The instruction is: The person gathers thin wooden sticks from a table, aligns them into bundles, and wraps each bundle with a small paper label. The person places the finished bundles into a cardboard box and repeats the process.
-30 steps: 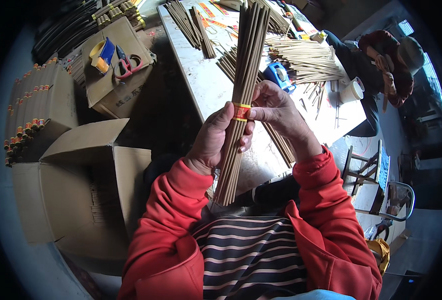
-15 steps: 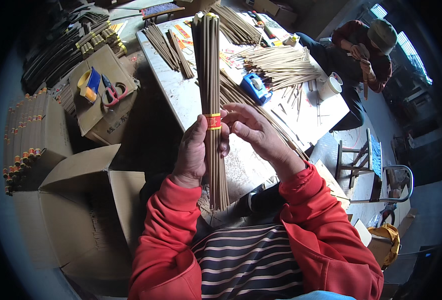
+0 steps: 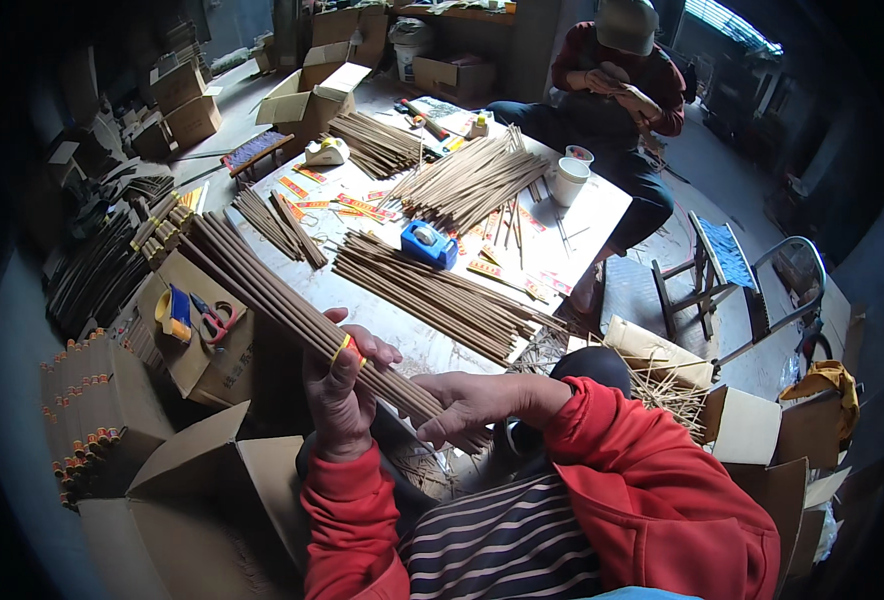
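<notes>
A bundle of long brown incense sticks (image 3: pixel 262 292) slants across in front of me, its far end up to the left and its near end down to the right. Around it runs a red and yellow paper band (image 3: pixel 349 351). My left hand (image 3: pixel 344 412) is wrapped round the bundle at this band, with the thumb along the sticks. Lower down, my right hand (image 3: pixel 474 402) closes on the near end, its thumb on top. Part of the right fingers is hidden by the sticks.
A white table (image 3: pixel 592 215) bears loose sticks (image 3: pixel 467 180), a blue tape dispenser (image 3: pixel 429 246), paper labels and white cups (image 3: pixel 570 180). At left are red-handled scissors (image 3: pixel 216 322) on a carton and an open cardboard box (image 3: pixel 187 455). Across the table sits a person (image 3: pixel 617 100).
The bundle has tipped from upright to slanting, its top swung left. My right hand has moved from beside the band down to the near end and taken hold. The view has shifted.
</notes>
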Demonstrator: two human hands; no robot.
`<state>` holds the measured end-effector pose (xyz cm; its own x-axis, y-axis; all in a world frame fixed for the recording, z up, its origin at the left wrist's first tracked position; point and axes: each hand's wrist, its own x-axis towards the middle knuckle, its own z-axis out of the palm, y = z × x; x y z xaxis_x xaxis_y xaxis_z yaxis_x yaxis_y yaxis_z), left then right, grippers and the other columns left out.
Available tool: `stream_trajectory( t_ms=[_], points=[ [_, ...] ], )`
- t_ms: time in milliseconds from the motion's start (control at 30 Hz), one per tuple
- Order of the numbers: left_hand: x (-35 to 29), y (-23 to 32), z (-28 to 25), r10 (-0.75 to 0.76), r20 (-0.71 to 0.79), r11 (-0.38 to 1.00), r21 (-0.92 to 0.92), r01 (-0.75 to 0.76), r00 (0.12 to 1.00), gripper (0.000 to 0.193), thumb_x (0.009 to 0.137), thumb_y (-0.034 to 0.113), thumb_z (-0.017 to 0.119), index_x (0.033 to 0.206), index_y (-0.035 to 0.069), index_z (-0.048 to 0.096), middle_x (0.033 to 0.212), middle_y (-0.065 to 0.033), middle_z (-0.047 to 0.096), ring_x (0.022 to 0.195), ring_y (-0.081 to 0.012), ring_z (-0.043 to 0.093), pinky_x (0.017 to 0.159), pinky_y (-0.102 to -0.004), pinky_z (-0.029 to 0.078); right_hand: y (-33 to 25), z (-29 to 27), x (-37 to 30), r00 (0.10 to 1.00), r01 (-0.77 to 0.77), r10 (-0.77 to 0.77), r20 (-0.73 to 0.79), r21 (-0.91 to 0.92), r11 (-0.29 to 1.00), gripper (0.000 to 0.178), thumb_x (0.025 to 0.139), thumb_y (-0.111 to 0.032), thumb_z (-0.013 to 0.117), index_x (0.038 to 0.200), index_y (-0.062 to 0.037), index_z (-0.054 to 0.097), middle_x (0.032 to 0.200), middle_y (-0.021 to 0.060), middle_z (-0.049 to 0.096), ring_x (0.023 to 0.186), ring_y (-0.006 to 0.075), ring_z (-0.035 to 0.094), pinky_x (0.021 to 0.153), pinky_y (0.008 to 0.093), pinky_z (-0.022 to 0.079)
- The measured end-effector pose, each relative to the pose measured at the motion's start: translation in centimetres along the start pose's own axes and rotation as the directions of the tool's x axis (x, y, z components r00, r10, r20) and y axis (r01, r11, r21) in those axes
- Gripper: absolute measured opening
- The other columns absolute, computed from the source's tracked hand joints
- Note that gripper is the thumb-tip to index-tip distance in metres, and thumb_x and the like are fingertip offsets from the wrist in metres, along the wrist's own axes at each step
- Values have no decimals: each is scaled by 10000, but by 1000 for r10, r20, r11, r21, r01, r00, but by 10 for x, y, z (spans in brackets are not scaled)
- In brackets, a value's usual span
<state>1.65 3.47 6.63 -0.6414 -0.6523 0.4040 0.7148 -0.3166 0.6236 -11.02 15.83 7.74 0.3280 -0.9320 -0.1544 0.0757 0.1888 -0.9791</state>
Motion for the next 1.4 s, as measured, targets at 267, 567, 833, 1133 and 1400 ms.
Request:
stream_trajectory(
  t_ms=[267, 567, 833, 1133, 1400],
  points=[
    [-1, 21, 43, 83, 49, 974, 209, -91, 995, 698, 785, 228, 691, 1304, 19, 274, 859, -100, 540, 833, -253, 582, 861, -437, 459, -22, 3, -28, 997, -31, 29, 78, 24, 999, 390, 850, -227, 615, 1125, -37, 414, 823, 49, 537, 730, 99, 544, 611, 237, 464],
    [4, 28, 99, 326, -212, 918, 304, -255, 921, 445, 789, 23, 604, 1173, 31, 379, 752, -59, 510, 599, -141, 508, 589, -285, 456, -25, 0, -15, 771, 277, -621, -145, -801, 531, 628, 686, -325, 716, 1153, -28, 420, 920, 168, 569, 835, 330, 577, 724, 371, 467],
    [4, 63, 112, 228, -137, 944, 272, -185, 964, 476, 787, 54, 617, 1209, 35, 397, 737, -40, 527, 620, -142, 522, 588, -281, 461, -36, 27, -26, 908, 163, -339, -248, -536, 828, 306, 773, -206, 650, 989, -34, 518, 776, 141, 609, 717, 229, 610, 645, 326, 478],
    [20, 77, 73, 22, -79, 996, 83, -15, 997, 388, 794, 27, 595, 1150, 26, 440, 683, -47, 521, 555, -142, 514, 546, -272, 476, -24, 42, -25, 944, 78, -183, -273, -354, 932, 282, 772, -169, 649, 975, -31, 511, 669, 73, 570, 589, 160, 572, 512, 302, 455],
    [30, 73, 54, -2, 19, 1000, 31, 2, 1000, 324, 794, 44, 612, 1092, 30, 485, 657, -32, 491, 546, -136, 492, 528, -291, 443, -10, 47, -21, 975, -62, 47, -218, -63, 996, 235, 759, -129, 667, 875, -33, 486, 611, 15, 503, 492, 89, 486, 433, 243, 386]
  ],
)
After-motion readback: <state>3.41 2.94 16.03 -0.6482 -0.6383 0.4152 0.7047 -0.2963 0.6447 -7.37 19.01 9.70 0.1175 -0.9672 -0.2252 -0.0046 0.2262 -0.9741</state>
